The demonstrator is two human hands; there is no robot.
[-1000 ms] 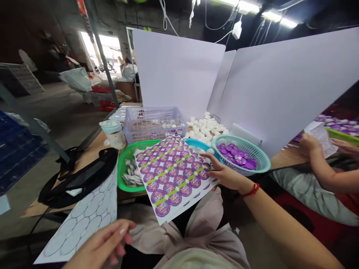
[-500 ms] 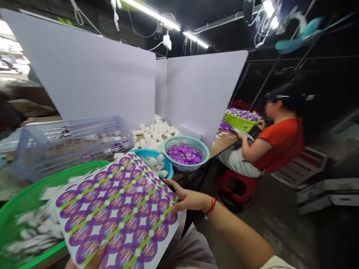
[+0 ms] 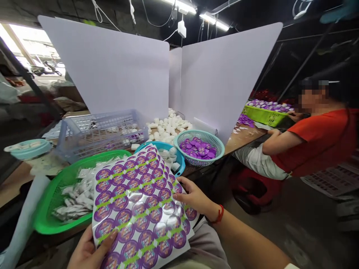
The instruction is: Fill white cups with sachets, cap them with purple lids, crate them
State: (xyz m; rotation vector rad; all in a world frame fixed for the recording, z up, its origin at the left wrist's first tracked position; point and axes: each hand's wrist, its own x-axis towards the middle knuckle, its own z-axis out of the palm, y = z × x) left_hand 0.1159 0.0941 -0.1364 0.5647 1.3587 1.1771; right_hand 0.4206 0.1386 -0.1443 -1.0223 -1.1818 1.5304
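A few overlapping sheets of round purple stickers point(image 3: 137, 203) with green bands rest slanted above my lap. My left hand point(image 3: 91, 246) grips the lower left edge, thumb on top of the front sheet. At the right edge, my right hand point(image 3: 196, 198), with a red string at the wrist, pinches the sheets between thumb and fingers. Behind their left side is a green basket point(image 3: 45, 213) of small white wrapped pieces. Past their top edge stands a blue basin point(image 3: 181, 168) of white cup-like pieces, partly hidden by the sheets.
A light-blue basket point(image 3: 221, 149) holds purple discs. White pieces point(image 3: 168, 129) lie piled before white partition boards point(image 3: 126, 74). A clear plastic crate point(image 3: 84, 136) stands at left. On the right a person in orange point(image 3: 316, 145) sits by a yellow-green basket point(image 3: 263, 116).
My view has swung left, so the scene sits further right. The sheets have fanned apart, with back sheets now showing at the right. More of my left hand is visible.
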